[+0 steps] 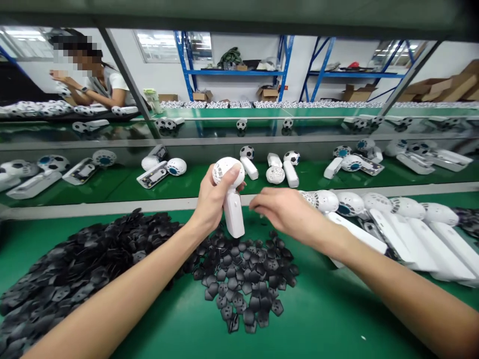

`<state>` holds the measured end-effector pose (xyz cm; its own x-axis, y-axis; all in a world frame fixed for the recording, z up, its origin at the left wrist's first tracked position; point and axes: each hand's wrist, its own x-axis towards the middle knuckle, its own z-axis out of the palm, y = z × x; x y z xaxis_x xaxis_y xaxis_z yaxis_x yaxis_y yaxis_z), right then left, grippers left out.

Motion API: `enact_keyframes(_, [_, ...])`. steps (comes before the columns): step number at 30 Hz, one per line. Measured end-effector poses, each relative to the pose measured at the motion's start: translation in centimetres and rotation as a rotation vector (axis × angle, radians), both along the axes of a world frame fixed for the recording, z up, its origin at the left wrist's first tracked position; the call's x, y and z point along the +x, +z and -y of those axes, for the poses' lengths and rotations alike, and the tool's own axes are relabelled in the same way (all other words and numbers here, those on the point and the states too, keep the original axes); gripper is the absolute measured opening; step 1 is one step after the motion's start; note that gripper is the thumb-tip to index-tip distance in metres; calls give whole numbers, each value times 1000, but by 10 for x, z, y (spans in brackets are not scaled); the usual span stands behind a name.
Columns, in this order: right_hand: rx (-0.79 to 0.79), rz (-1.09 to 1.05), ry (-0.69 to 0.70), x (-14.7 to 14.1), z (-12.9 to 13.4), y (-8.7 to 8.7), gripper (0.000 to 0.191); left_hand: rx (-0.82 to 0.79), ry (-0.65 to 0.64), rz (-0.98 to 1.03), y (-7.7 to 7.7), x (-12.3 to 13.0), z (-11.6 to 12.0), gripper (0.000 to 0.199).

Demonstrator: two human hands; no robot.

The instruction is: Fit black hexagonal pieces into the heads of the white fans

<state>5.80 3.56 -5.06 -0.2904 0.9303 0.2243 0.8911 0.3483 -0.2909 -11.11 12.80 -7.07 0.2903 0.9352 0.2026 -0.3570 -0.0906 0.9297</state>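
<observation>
My left hand (214, 197) is wrapped round the ball-shaped head of a white handheld fan (235, 214), whose handle hangs down above the table. Just right of the fan, apart from it, is my right hand (282, 207). Its fingers are bent and drawn together, slightly blurred; what they hold, if anything, I cannot make out. Below both hands lies a loose spread of black pentagon pieces (245, 271). A much larger heap of the same black pieces (112, 254) covers the table on the left.
White fans (407, 234) lie in a row on the right. Beyond the ledge, a green conveyor belt (209, 187) carries more fans, some with black patches like footballs. A person (108, 85) sits at the far left. Blue shelves (239, 72) stand at the back.
</observation>
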Motion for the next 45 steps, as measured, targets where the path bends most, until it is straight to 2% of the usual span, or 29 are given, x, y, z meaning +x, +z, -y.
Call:
enact_keyframes(2, [121, -315, -26, 6, -2, 7, 16, 16, -29, -44, 3, -4, 0, 59])
enact_keyframes(4, [167, -596, -57, 8, -1, 13, 10, 28, -57, -98, 8, -9, -1, 58])
enact_keyframes(6, [130, -854, -70, 5, -1, 17, 10, 37, -70, -122, 12, -14, -1, 57])
enact_keyframes(8, [58, -1079, -68, 0, -1, 18, 23, 58, -63, -118, 15, -17, -1, 55])
enact_keyframes(10, [5, -1223, -66, -6, -2, 16, 34, 98, -49, -102, 15, -18, 2, 51])
enact_keyframes(13, [3, -1298, -66, -13, -4, 9, 41, 178, -44, -79, 12, -16, 10, 43])
enact_keyframes(18, [-1, -1299, -47, -21, -3, 1, 38, 231, -98, -90, 10, -13, 18, 37])
enact_keyframes(21, [-36, -1290, -65, -23, 0, 4, 40, 254, -149, -110, 9, -17, 17, 36])
enact_keyframes(23, [-64, -1294, -78, -24, 2, 7, 41, 326, -153, -175, 8, -21, 15, 34])
enact_keyframes(26, [-95, -1315, -102, -25, 5, 10, 40, 449, -87, -293, 9, -24, 17, 33])
enact_keyframes(30, [-129, -1340, -80, -24, 9, 11, 34, 585, 65, -360, 13, -22, 23, 34])
enact_keyframes(34, [-139, -1303, -26, -21, 14, 14, 22, 616, 146, -378, 16, -18, 28, 41])
enact_keyframes(38, [-220, -1208, 87, -14, 18, 21, 20, 622, 243, -355, 12, -16, 26, 32])
enact_keyframes(41, [-171, -1030, -22, -6, 17, 24, 23, 543, 238, -295, 9, -15, 22, 31])
enact_keyframes(43, [-128, -745, -135, -3, 15, 21, 21, 493, 203, -256, 7, -14, 19, 32])
enact_keyframes(45, [-182, -401, -183, -3, 14, 16, 19, 466, 190, -237, 6, -15, 15, 32])
